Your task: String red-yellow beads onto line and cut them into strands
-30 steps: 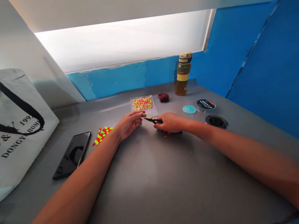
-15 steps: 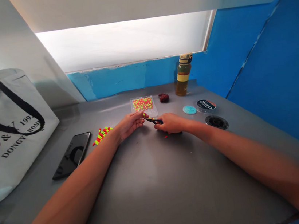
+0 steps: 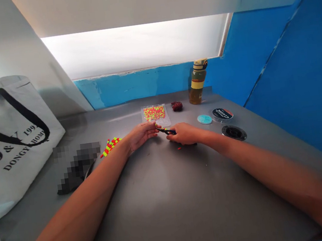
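Observation:
My left hand (image 3: 142, 136) is closed in a pinch at the middle of the table, its fingertips on a small yellow-green bead (image 3: 156, 125). In my right hand (image 3: 185, 133) is a pair of black scissors (image 3: 166, 130), whose narrow tips point left and reach the left fingertips. Whether the blades touch the bead is too small to tell. A clear bag of red and yellow beads (image 3: 154, 113) lies just behind the hands. One loose red bead (image 3: 179, 148) rests on the table below my right hand. Beside my left forearm are rows of red and yellow beads (image 3: 111, 146).
On the grey table (image 3: 172, 210) stand a bottle (image 3: 197, 84) and a dark red bundle (image 3: 177, 106) at the back. To the right lie a light blue disc (image 3: 204, 119), a labelled round case (image 3: 222, 114) and a black spool (image 3: 233, 132). A white bag (image 3: 18, 143) is at left, near a blurred-out dark object (image 3: 79, 166).
Both hands keep nearly the same pose, with the scissors still at the left fingertips. The whole view has shifted very slightly. The phone at left is now blurred out.

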`<action>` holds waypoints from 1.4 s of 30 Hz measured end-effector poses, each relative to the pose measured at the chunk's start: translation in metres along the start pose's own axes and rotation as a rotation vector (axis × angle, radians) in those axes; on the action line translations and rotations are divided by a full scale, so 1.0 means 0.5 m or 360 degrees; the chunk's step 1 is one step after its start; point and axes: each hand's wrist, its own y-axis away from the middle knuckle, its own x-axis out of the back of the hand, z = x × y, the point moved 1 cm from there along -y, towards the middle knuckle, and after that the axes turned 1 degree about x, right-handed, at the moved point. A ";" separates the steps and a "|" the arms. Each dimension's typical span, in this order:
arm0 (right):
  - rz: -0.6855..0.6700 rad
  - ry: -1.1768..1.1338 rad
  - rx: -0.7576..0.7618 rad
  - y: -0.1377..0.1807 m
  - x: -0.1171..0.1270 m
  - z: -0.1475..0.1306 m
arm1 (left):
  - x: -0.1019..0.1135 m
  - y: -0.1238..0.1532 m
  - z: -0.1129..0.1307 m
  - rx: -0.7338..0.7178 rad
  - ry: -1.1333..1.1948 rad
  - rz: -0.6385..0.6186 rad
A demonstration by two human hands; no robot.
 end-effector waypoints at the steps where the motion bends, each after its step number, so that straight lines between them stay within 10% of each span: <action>1: 0.0005 0.0002 0.0002 0.000 0.000 0.000 | 0.002 -0.001 -0.001 -0.0009 -0.0010 -0.0008; 42: 0.0018 0.0051 -0.0046 -0.006 -0.005 0.003 | 0.006 -0.005 -0.004 -0.0035 -0.0208 -0.0092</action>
